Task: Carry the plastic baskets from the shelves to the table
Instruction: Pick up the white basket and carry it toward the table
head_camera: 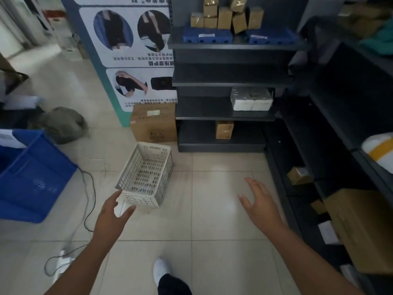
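A white plastic basket (146, 173) with slotted walls, nothing in it, hangs tilted over the tiled floor in front of the dark shelves (223, 116). My left hand (112, 211) grips its near left corner, thumb above the rim and fingers below. My right hand (260, 202) is out to the right of the basket, apart from it, fingers spread and holding nothing. No table is in view.
A blue crate (32, 177) stands at the left beside a black cable (89, 199). A cardboard box (153, 122) sits on the floor by the shelf's end. More dark shelving (340, 124) with boxes runs along the right. My white shoe (162, 270) is below.
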